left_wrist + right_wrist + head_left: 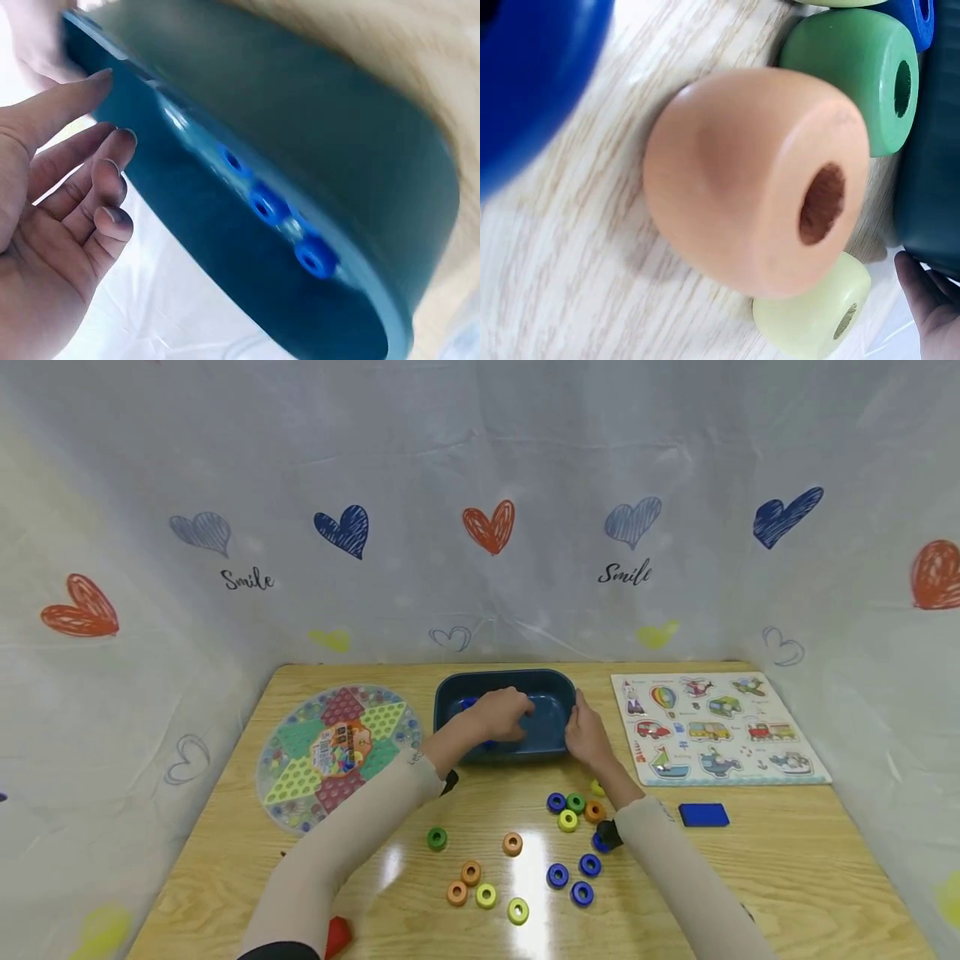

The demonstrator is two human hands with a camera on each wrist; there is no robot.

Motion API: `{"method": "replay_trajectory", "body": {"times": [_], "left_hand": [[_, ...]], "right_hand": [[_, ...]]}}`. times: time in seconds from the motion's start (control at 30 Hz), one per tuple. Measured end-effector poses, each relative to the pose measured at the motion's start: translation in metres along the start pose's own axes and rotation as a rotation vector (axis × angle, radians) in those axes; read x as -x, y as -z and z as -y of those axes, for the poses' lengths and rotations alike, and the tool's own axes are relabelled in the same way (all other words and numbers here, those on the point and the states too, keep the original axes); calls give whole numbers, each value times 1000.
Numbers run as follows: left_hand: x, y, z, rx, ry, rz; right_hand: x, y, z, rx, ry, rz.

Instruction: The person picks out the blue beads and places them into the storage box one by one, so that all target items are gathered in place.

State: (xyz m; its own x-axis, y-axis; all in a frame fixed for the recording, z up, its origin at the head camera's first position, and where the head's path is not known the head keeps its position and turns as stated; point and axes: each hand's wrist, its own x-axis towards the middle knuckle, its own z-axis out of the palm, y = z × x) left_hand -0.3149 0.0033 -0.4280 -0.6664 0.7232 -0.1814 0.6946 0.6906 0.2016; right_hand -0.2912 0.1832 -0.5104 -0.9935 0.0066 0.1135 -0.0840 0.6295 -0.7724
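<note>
A dark teal plastic basin (pixel 551 747) sits at the back middle of the table. My left hand (pixel 500 713) is over it, palm side and loosely bent fingers showing in the left wrist view with nothing between them. Several blue rings (pixel 268 202) lie inside the basin, along one side; my left forearm and hand partly hide them in the head view. At the basin's right end my right hand (pixel 587 732) grips the wall, fingers along the outside. Its fingertips (pixel 907 266) show at the basin's lower corner in the right wrist view.
Loose rings lie in front: blue (pixel 557 876), green (pixel 437 838), orange (pixel 513 844) and yellow (pixel 517 911). A round star-patterned game board (pixel 300 739) is at left, a picture puzzle board (pixel 701 760) at right. A blue block (pixel 703 815) and a red piece (pixel 339 935) lie nearer.
</note>
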Motion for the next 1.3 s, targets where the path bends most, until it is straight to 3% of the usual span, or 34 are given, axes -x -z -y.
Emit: {"method": "replay_trajectory", "body": {"times": [0.27,0.4,0.6,0.8,0.93,1.1,1.3], "left_hand": [[17,-7,-31,59,-144,-37],[21,-13,-47,63,-217,0],[23,-35,-64,25,-207,80],[23,-62,-68,-47,-221,82],[24,-76,-67,-48,-235,85],[25,-84,-67,-53,-245,80],[26,-82,-65,-20,-243,71]], "right_hand": [[3,1,1,-3,6,-3],[4,2,1,2,7,-21],[4,2,1,4,18,-11],[3,2,0,15,33,-29],[3,1,1,19,34,-36],[2,1,1,10,30,-29],[3,1,1,10,21,-20]]}}
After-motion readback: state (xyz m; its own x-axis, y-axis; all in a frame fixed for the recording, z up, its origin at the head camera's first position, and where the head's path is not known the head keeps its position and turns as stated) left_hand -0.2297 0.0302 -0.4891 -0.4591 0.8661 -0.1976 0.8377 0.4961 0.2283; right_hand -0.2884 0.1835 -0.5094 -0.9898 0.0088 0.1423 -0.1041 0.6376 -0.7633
